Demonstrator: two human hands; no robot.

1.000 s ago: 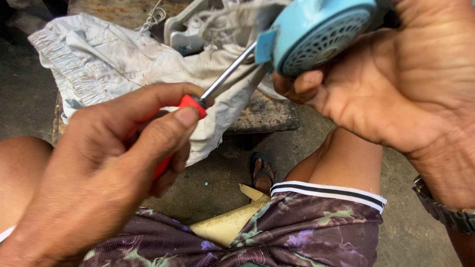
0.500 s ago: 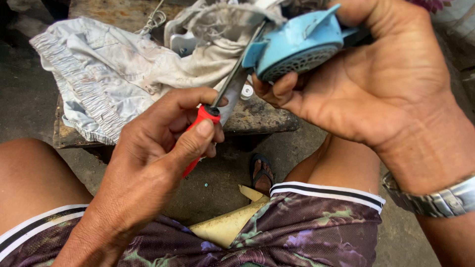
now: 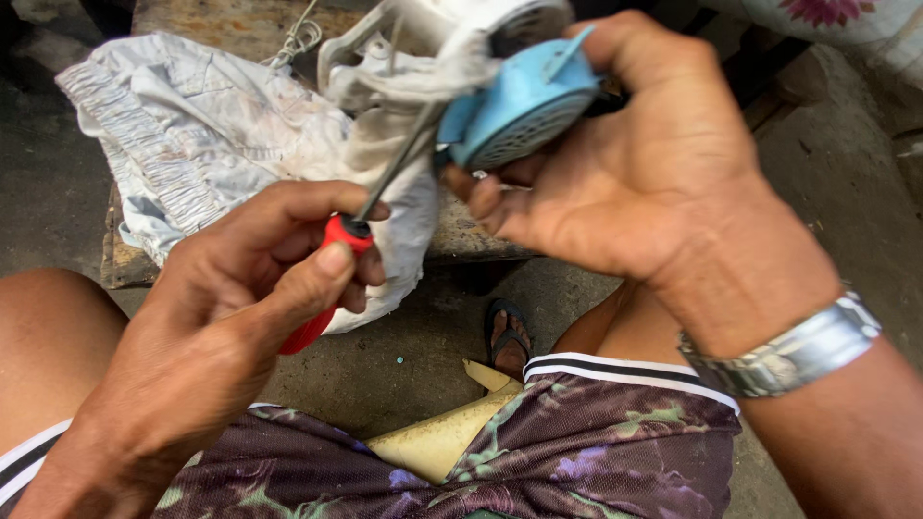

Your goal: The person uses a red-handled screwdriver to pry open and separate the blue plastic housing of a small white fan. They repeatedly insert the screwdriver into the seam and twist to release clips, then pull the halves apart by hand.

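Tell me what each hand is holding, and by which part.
The left hand grips a screwdriver by its red handle. The right hand holds a blue vented housing, fingers wrapped around its edge.

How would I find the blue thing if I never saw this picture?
Look to the right hand, raised over the wooden board. Its fingers grip a round light-blue housing with a grille of slots, the only blue thing there, next to the screwdriver.
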